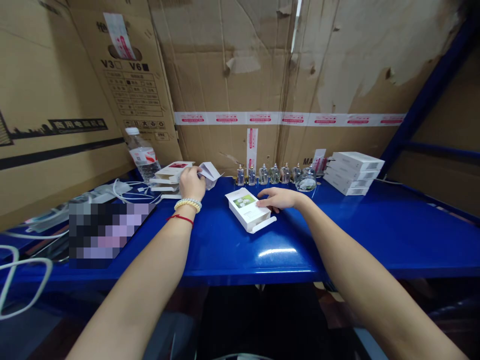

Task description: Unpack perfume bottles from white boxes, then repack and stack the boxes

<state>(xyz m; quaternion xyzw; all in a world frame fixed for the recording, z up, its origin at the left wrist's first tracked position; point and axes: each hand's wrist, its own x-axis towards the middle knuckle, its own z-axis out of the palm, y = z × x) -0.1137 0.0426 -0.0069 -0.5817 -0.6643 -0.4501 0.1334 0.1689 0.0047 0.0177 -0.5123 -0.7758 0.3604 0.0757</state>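
Observation:
My left hand reaches to the back left with its fingers bent around the edge of a white folded carton; its fingertips are partly hidden. Beside that hand lies a small pile of flat white boxes, the top one bearing a red picture. In the middle of the table, a white box printed with a green and white flower picture lies on its back, its near end flap folded out. My right hand rests at this box's right edge, fingers loosely stretched and touching its top.
Several small glass bottles stand in a row at the back of the blue table. White boxes are stacked at right. A water bottle, cables and a blurred-out flat object are at left. Cardboard walls the back.

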